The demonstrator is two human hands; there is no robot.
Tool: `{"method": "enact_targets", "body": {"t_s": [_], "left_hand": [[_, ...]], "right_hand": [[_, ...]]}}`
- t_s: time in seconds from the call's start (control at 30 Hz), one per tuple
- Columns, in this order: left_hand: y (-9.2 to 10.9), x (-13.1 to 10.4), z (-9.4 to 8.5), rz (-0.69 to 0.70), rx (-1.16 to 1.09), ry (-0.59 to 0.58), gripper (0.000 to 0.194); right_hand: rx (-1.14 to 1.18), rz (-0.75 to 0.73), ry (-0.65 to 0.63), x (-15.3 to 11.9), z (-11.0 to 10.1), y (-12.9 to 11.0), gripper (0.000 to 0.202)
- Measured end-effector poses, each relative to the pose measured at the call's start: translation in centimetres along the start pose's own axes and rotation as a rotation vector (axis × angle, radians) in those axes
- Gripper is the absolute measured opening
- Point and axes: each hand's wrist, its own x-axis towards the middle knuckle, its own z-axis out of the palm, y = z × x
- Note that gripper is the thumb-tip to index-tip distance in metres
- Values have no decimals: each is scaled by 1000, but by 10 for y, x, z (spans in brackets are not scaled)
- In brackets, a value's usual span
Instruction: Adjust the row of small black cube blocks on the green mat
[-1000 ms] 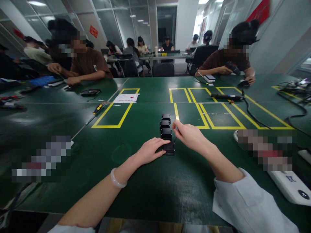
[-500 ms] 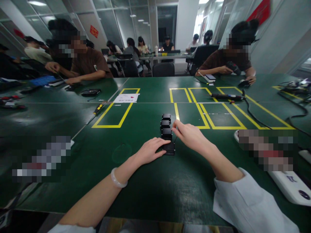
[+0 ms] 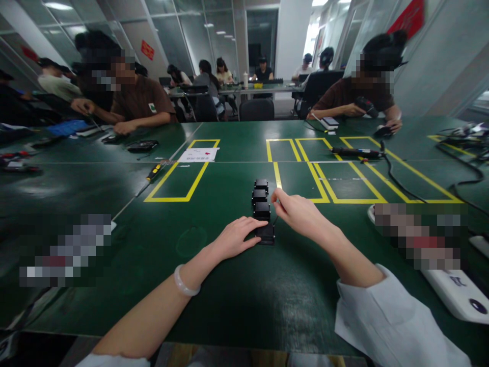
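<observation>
Four black blocks [image 3: 262, 209] line the green bench [image 3: 229, 300], near to far, a thin rod [image 3: 275, 220] slanting at the nearest's right.

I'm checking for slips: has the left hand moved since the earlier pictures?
No: the left hand shows no visible shift either way against the leftmost yellow tape outline on the green table.

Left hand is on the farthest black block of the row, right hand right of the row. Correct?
Not quite: in the head view, the left hand is on the nearest black block, not the farthest block. The right hand is right of the row.
</observation>
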Motion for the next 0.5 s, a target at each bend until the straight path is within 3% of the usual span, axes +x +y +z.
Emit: {"method": "enact_targets", "body": {"t_s": [0.5], "left_hand": [[-3, 0, 2, 12, 4, 5, 42]], "right_hand": [[-4, -7, -15, 1, 0, 0, 20]]}}
